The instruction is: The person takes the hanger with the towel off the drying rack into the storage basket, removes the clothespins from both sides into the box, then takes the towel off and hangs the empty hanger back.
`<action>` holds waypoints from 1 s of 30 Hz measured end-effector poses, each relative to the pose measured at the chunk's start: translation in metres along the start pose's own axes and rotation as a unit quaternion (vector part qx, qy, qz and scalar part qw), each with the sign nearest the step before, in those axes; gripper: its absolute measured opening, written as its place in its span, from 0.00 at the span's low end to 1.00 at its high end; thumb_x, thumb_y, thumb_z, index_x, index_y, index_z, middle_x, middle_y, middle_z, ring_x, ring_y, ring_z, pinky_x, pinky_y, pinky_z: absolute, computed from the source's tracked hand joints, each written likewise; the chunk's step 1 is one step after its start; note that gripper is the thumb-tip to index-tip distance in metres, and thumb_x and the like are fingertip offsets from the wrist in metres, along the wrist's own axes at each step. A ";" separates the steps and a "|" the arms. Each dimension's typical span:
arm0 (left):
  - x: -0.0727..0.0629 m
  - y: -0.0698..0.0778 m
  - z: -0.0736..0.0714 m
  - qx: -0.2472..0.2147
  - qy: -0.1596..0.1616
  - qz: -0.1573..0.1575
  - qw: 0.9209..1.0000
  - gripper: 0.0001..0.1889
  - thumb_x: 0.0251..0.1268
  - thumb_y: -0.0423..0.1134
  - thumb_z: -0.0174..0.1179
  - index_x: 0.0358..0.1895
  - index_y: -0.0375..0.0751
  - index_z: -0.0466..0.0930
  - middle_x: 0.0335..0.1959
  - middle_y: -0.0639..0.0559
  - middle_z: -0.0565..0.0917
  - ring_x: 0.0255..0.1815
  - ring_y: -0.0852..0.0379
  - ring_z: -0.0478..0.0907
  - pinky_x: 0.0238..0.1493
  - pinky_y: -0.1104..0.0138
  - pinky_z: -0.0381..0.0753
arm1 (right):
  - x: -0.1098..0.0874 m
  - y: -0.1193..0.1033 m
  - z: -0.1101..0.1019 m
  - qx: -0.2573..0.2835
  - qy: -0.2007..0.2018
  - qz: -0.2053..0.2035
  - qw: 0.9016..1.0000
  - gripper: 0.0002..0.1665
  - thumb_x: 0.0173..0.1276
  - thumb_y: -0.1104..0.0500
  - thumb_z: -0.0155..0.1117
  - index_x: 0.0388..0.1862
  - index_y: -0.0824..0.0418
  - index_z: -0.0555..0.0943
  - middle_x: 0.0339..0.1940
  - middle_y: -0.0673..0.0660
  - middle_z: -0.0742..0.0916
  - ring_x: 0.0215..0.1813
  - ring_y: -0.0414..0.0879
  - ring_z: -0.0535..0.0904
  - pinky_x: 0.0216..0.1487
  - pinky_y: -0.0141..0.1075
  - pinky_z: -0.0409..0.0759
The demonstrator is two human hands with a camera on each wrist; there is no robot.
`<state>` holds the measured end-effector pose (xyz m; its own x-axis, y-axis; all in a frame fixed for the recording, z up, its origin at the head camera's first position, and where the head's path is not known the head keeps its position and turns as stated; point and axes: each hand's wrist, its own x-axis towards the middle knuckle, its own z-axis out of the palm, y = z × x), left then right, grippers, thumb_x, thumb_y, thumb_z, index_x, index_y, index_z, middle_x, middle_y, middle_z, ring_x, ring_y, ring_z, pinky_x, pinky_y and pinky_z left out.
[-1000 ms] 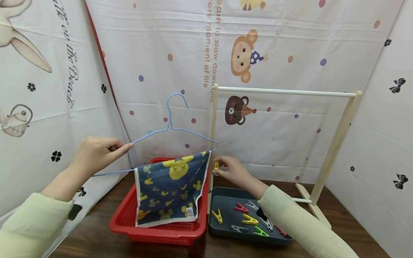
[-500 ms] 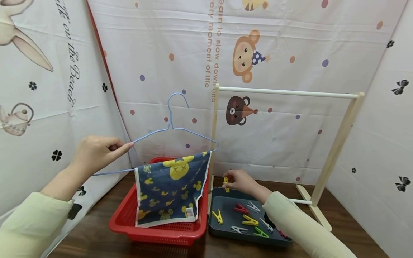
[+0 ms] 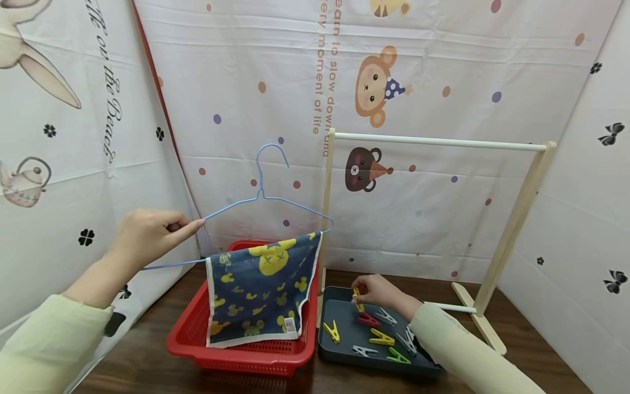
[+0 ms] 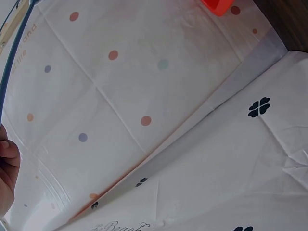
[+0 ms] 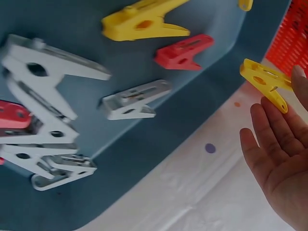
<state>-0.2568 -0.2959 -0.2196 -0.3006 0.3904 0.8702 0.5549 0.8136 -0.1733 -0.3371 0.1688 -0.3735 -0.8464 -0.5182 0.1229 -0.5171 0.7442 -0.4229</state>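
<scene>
My left hand [image 3: 150, 232] pinches the left arm of a blue wire clothes hanger [image 3: 231, 205] between thumb and fingers. Over the hanger's lower bar hangs a dark blue cloth [image 3: 256, 293] with yellow mouse-head prints and a white edge. Above the back of a dark grey tray [image 3: 339, 350], my right hand [image 3: 381, 290] pinches a yellow clothespin [image 5: 264, 82] between thumb and fingertips. In the tray lie several clothespins, among them a red one [image 3: 367, 319], a yellow one [image 3: 381, 337] and a green one [image 3: 397, 355]. The left wrist view shows only part of the left hand [image 4: 7, 173].
A red perforated basket [image 3: 241, 358] stands behind and below the cloth, left of the tray. Behind the tray rises a wooden rack with a white top rail [image 3: 438, 141]. Printed white curtains [image 3: 236, 54] enclose the brown table [image 3: 147, 355].
My right hand has moved from beside the cloth's right edge down and right to the tray, carrying the yellow clothespin. The left hand, hanger and cloth stay nearly in place.
</scene>
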 end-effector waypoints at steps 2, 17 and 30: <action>0.000 0.000 0.000 -0.002 -0.003 -0.001 1.000 0.42 0.71 0.76 0.36 0.15 0.48 0.82 0.09 0.62 0.71 0.16 0.77 0.54 0.17 0.77 0.54 | -0.002 0.001 0.001 0.009 -0.008 0.006 1.000 0.20 0.65 0.57 0.75 0.48 0.71 0.84 0.31 0.52 0.86 0.31 0.38 0.75 0.36 0.32 0.79; -0.001 0.001 -0.002 -0.014 -0.011 -0.004 1.000 0.43 0.71 0.75 0.36 0.17 0.45 0.83 0.09 0.60 0.74 0.16 0.76 0.57 0.17 0.77 0.57 | -0.006 0.004 0.016 0.030 -0.096 0.042 0.994 0.19 0.62 0.58 0.78 0.46 0.68 0.85 0.27 0.50 0.83 0.28 0.40 0.73 0.31 0.30 0.73; 0.000 0.002 -0.001 -0.010 -0.005 -0.002 1.000 0.42 0.71 0.75 0.36 0.16 0.47 0.82 0.09 0.60 0.73 0.16 0.76 0.56 0.17 0.76 0.56 | -0.007 -0.002 0.021 0.014 -0.139 0.063 0.988 0.15 0.57 0.60 0.81 0.41 0.62 0.87 0.27 0.49 0.82 0.27 0.41 0.73 0.30 0.31 0.71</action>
<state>-0.2550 -0.2948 -0.2193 -0.3113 0.3912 0.8661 0.5684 0.8070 -0.1602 -0.3279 0.1619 -0.3926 -0.8334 -0.5217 -0.1823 -0.4034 0.7999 -0.4444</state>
